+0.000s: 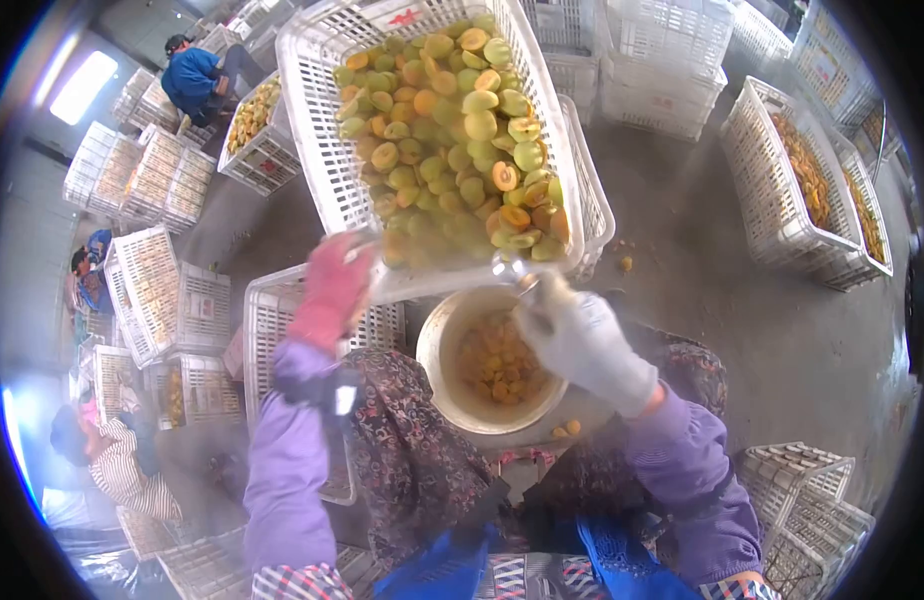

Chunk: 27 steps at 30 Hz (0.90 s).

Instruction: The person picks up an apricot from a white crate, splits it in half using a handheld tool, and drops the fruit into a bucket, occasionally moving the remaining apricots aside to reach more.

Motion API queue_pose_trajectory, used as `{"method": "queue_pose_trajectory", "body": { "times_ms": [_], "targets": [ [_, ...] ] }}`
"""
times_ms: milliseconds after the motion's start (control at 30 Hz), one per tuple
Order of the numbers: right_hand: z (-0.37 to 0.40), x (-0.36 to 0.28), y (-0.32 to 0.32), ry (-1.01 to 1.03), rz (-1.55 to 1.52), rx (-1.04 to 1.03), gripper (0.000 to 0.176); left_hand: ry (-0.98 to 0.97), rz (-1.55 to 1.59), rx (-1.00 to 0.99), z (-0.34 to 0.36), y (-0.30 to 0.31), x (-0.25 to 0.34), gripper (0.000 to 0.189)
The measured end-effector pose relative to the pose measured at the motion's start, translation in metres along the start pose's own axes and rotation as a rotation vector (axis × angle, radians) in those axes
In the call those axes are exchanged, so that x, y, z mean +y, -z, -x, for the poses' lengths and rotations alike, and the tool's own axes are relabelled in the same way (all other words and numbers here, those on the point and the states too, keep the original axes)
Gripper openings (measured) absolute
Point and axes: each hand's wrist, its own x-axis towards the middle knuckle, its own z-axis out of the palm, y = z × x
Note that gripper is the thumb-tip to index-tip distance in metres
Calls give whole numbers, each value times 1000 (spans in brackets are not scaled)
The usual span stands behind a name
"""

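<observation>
A white plastic crate (327, 180) full of green-yellow halved apricots (452, 130) stands in front of me. My left hand (337, 285), in a pink glove, is at the crate's near left corner; blur hides whether its fingers hold anything. My right hand (577, 335), in a white glove, is closed around a shiny metal tool with a rounded, spoon-like end (507, 268), close to the crate's near rim. Between my knees stands a whitish bucket (434, 345) with orange-brown pieces (497, 365) in its bottom, partly under my right hand.
Another white crate (272, 310) is beside my left knee. Filled crates (782, 190) stand at the right, and stacked crates (667, 80) at the back. Small fruit pieces (567, 428) lie near the bucket. Co-workers sit at the left, one in blue (192, 80), one in stripes (132, 465).
</observation>
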Motion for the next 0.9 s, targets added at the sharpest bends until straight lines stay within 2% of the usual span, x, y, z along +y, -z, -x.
{"method": "queue_pose_trajectory", "body": {
  "times_ms": [33,100,167,200,300,400,433,500,533,633,800,900],
  "targets": [
    [-4,4,6,-39,-49,78,21,-27,-57,27,-11,-17,34,34],
    [-11,3,20,-150,-93,113,21,-191,-237,-186,-36,-43,86,28],
    [-12,1,29,-235,-52,126,23,-181,-241,-238,-50,-86,101,28],
    [-12,1,33,-253,-55,126,24,-226,-316,-184,-52,-103,109,29],
    [-11,7,31,-233,-135,203,25,159,-226,-318,-66,-148,133,52],
    [-14,3,38,-356,-170,183,27,65,-122,-109,-54,-153,136,51],
    [-16,0,39,-390,-197,175,28,34,76,-137,-51,-148,135,50],
    [-15,6,32,-320,-120,153,26,-41,473,-183,-45,-138,132,48],
    [-14,11,28,-283,-79,147,25,-48,549,-74,-40,-139,131,44],
    [-11,11,19,-102,30,101,23,245,1534,-216,-26,-119,123,43],
    [-14,4,-4,-16,134,19,24,303,1978,-310,12,-55,96,39],
    [-16,-10,-19,50,146,-6,27,-273,514,71,37,-40,84,37]
  ]
}}
